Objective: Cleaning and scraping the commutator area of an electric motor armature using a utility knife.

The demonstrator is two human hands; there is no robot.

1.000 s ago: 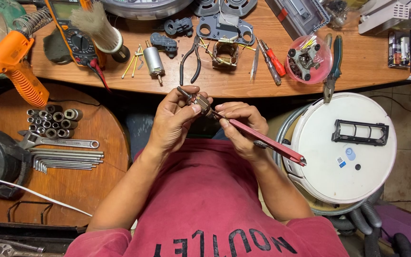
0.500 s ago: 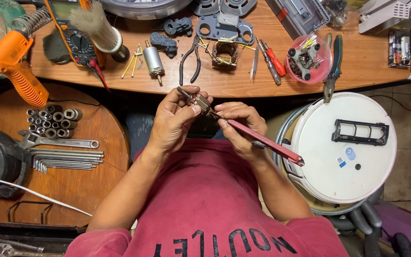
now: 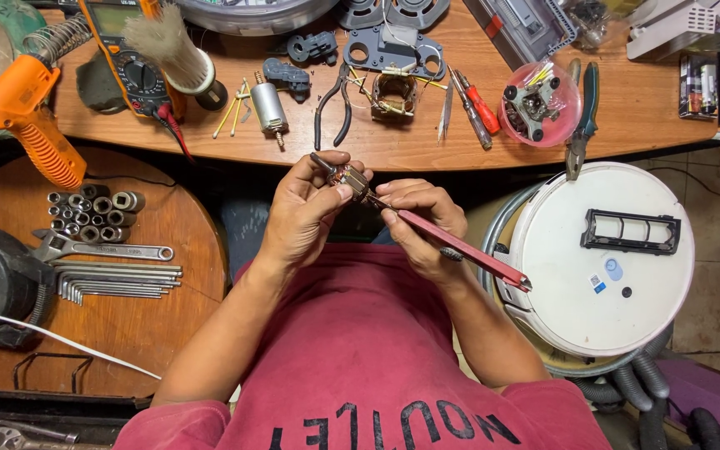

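My left hand: pinching small motor rotor by its shaft, held between both hands. My right hand: gripping red-handled tool, tip against rotor. Risk: tip skids off, nicks windings; rotor drops toward lap below hands.

Beyond your fingers, the wooden bench holds black pliers, a small cylindrical motor and red screwdrivers; a round stool off to their left side carries sockets and wrenches.
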